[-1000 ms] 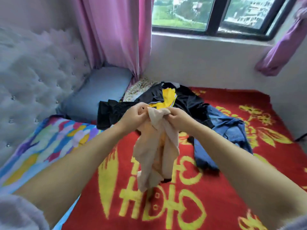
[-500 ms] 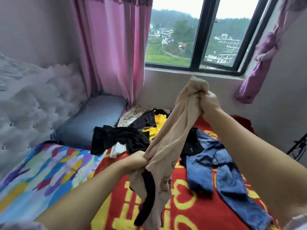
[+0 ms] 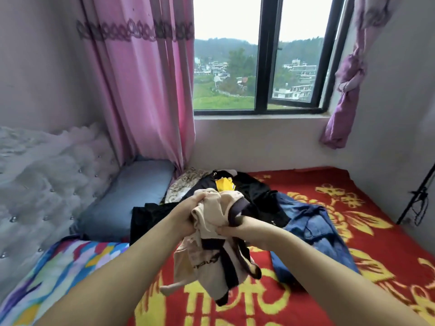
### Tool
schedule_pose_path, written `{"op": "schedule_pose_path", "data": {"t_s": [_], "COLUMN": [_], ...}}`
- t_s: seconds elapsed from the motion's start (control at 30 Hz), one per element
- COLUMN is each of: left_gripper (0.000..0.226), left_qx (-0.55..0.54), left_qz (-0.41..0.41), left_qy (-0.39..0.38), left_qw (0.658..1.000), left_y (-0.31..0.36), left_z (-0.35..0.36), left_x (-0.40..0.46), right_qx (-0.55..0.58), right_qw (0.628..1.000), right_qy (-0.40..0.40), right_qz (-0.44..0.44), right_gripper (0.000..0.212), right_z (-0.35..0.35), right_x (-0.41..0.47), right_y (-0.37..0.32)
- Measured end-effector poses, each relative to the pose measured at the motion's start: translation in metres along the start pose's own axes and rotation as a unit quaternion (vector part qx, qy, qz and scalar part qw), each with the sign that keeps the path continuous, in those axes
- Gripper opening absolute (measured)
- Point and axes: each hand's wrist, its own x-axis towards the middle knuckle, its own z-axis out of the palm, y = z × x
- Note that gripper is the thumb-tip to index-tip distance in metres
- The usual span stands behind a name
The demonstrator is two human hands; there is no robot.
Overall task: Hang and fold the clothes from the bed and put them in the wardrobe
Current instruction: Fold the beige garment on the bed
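Note:
A beige garment with dark trim (image 3: 213, 262) hangs bunched above the bed between both hands. My left hand (image 3: 188, 214) grips its upper part. My right hand (image 3: 231, 229) pinches the cloth just right of that, partly under a dark-edged fold. Behind it on the red blanket (image 3: 341, 267) lies a pile: black clothes (image 3: 150, 216), a black and yellow top (image 3: 226, 184) and blue jeans (image 3: 310, 229).
A grey-blue pillow (image 3: 131, 196) lies against the tufted white headboard (image 3: 47, 180). A multicoloured sheet (image 3: 54, 271) covers the bed's left side. Pink curtain (image 3: 146, 90) and window are behind; a black stand (image 3: 421, 196) is at the right wall.
My right hand came down from a raised position and now holds the garment next to my left hand; the stretched cloth is bunched again. The camera has tilted upward.

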Motion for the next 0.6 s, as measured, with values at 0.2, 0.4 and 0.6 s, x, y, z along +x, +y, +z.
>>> {"op": "schedule_pose_path", "data": {"t_s": [0.2,0.4,0.6], "left_gripper": [0.022,0.034,0.084], "left_qx": [0.017,0.302,0.557], "left_qz": [-0.026,0.22,0.374], "left_qy": [0.141,0.183,-0.035], "left_qw": [0.989,0.909,0.74], "left_y": [0.017,0.007,-0.013], "left_z": [-0.048,-0.031,0.014], "left_x": [-0.011,-0.041,-0.073], "right_qx": [0.248,0.405,0.386], "right_qw": [0.965,0.909,0.914], "right_qy": [0.086,0.099,0.123], "right_qz": [-0.002,-0.017,0.0], "right_gripper": [0.02,0.013,0.027], "right_z": [-0.009,-0.013,-0.018], "right_x": [0.002,0.004,0.005], "right_y": [-0.022,-0.058,-0.07]}}
